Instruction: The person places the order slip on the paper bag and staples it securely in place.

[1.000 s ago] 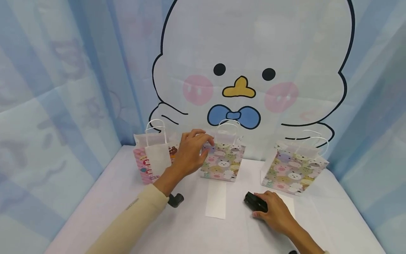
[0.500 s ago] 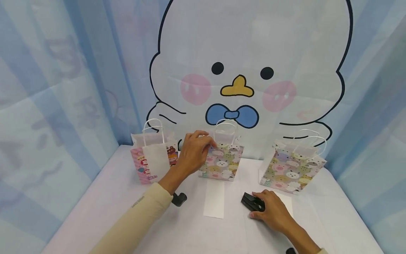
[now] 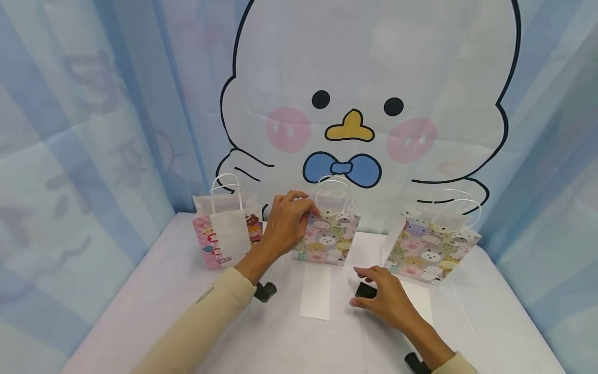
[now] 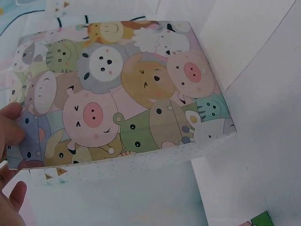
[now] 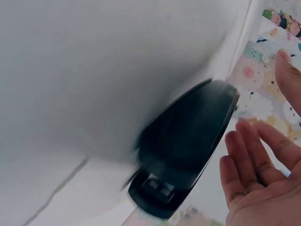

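Observation:
My left hand [image 3: 286, 222] pinches the upper left corner of the middle paper gift bag [image 3: 329, 239], which stands upright with cartoon animals printed on it. In the left wrist view, thumb and fingers close on the edge of this gift bag [image 4: 106, 94]. A black stapler [image 3: 366, 291] lies on the table in front of the bags, partly hidden behind my right hand [image 3: 386, 298]. That hand has its thumb and fingers spread. In the right wrist view a gap shows between its fingers and the stapler [image 5: 188, 132].
A pink gift bag [image 3: 205, 239] with a white paper strip [image 3: 230, 236] on its front stands at left. Another animal-print bag [image 3: 430, 254] is at right. White strips [image 3: 315, 293] lie before the middle and right bags. A patterned curtain [image 3: 355, 62] hangs behind.
My right hand has let go of the stapler, its fingers spreading as it shifted a little left and up. The left hand moved slightly right, then stayed at the middle bag's corner.

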A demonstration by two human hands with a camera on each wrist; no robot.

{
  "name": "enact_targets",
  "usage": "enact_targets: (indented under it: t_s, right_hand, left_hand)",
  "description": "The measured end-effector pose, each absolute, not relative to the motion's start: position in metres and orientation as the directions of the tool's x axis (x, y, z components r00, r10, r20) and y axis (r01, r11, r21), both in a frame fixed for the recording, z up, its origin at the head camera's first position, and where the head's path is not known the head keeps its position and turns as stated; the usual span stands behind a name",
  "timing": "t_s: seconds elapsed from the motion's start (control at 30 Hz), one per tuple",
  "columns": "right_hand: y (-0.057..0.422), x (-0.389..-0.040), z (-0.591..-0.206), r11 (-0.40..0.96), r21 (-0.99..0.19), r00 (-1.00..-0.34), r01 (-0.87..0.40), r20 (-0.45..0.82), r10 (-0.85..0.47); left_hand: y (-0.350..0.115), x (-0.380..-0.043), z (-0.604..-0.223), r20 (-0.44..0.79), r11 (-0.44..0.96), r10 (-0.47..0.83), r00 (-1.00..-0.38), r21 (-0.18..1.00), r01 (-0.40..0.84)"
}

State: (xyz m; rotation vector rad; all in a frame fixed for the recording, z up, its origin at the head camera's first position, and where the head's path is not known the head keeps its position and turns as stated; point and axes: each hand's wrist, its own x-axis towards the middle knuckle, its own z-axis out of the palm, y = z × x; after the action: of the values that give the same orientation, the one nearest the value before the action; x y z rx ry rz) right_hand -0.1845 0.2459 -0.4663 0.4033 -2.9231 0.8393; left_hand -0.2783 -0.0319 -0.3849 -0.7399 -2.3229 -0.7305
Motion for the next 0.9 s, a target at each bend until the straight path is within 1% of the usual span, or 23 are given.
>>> enact_targets:
  t_s: [0.23,0.5,0.77,0.9]
  right_hand:
    - [0.219,-0.192,-0.468,0.794,-0.520,-0.949,-0.316,0.153,-0.277]
    - [0.187,-0.202,-0.474,0.776,-0.556,-0.948,-0.298,0.081,-0.306]
    - [0.167,-0.209,-0.481,0.819,-0.500,-0.948,-0.280,0.007,-0.319]
    - [0.162,-0.210,-0.481,0.839,-0.470,-0.950,-0.273,-0.002,-0.311]
  left_hand:
    - [-0.032,-0.278,-0.385,0.663,0.700,0.325,-0.674,0.310,0.643]
    - [-0.032,-0.279,-0.384,0.664,0.699,0.335,-0.669,0.301,0.649]
    - [-0.033,-0.278,-0.383,0.659,0.696,0.340,-0.670,0.303,0.651]
    - [-0.034,-0.277,-0.383,0.656,0.696,0.341,-0.674,0.306,0.650]
